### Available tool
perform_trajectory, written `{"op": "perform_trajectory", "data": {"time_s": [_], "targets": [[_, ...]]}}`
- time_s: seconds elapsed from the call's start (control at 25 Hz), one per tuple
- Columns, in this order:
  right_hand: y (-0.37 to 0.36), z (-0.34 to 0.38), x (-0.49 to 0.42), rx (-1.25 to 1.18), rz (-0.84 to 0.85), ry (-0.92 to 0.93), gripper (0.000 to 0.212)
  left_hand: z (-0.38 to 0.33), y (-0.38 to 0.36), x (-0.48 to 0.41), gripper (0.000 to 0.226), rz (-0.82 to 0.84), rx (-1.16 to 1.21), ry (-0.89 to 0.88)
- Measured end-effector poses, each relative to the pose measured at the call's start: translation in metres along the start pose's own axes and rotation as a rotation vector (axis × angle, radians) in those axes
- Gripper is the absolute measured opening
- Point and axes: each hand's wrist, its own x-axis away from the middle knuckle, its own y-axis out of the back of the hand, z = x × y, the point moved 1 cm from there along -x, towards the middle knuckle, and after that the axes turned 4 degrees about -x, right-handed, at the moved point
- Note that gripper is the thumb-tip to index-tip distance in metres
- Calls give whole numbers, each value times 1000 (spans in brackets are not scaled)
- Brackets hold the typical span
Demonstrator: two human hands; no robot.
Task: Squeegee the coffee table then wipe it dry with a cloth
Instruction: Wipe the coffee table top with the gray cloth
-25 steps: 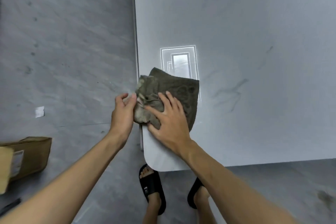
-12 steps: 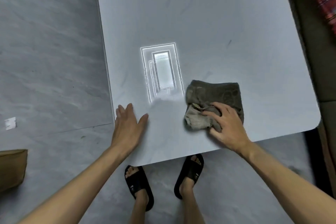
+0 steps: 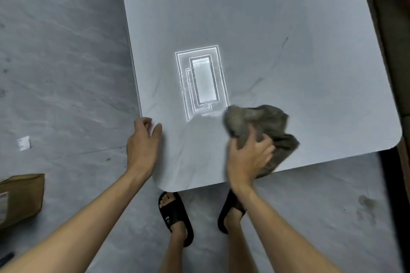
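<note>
Fingers (image 3: pixel 264 147) of the right hand (image 3: pixel 246 159) are curled into the cloth (image 3: pixel 268 122), bunching it; grip is closed on the fabric. Cloth is grey-brown, crumpled, blurred at its edges. It sits on the bench (image 3: pixel 288 29) near the near edge, right of centre, just right of a bright rectangular light reflection (image 3: pixel 203 82) on the surface. Part of the cloth reaches to the near edge of the bench below the hand.

Left hand (image 3: pixel 143 146) lies at the bench's near left corner, fingers loosely spread and slightly bent, holding nothing; thumb points in over the top. Whether the palm presses on the surface cannot be told.

Bench top is pale grey with faint dark veins and rounded corners. Below its near edge, two feet in black slides (image 3: pixel 175 215) stand on the grey floor (image 3: pixel 66 51). A brown cardboard box (image 3: pixel 21 197) sits at far left on the floor, well apart from the bench. A small white scrap (image 3: pixel 24 143) lies on the floor beyond the box.
</note>
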Motion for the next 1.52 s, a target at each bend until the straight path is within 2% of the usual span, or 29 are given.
{"op": "perform_trajectory", "data": {"time_s": [0.08,0.2,0.32,0.4,0.48,0.6,0.68,0.84,0.96,1.04,1.08,1.12,1.16,1.24,1.32,1.36,1.4,1.44,1.52], "targets": [[-15,28,52,40,226,302,56,7,9,1,40,-24,8,6],[-27,33,92,76,586,887,57,12,14,4,39,-33,-163,-93],[-16,4,63,148,814,1370,59,7,1,14,41,48,-280,-193],[2,-24,20,235,891,1536,62,-3,-18,22,42,121,-337,-260],[26,-58,-27,309,879,1536,62,-14,-39,28,39,179,-395,-334],[73,-122,-101,324,739,1275,60,-36,-74,33,34,244,-479,-420],[103,-165,-148,282,575,968,59,-48,-97,33,39,306,-575,-396],[129,-211,-210,128,93,194,52,-73,-123,32,48,396,-685,-191],[110,-190,-218,46,-181,-240,48,-87,-128,33,35,434,-654,-109],[89,-151,-198,36,-197,-392,51,-94,-128,34,27,457,-637,-64],[79,-132,-180,48,-172,-363,52,-98,-128,34,25,469,-637,-44],[68,-115,-158,63,-129,-232,54,-101,-128,35,24,481,-642,-25],[60,-102,-134,85,-36,-25,56,-104,-128,35,24,487,-645,-10],[52,-89,-93,131,309,519,62,-108,-126,33,23,464,-646,2],[55,-89,-100,204,648,1074,67,-109,-119,30,20,354,-613,-46],[59,-92,-119,253,740,1257,68,-110,-112,30,17,275,-574,-78],[64,-94,-141,305,768,1349,68,-110,-105,30,15,195,-537,-102],[69,-99,-163,336,751,1352,67,-108,-97,31,14,126,-519,-128],[85,-117,-201,309,571,1130,62,-103,-87,31,15,55,-499,-181]]}}
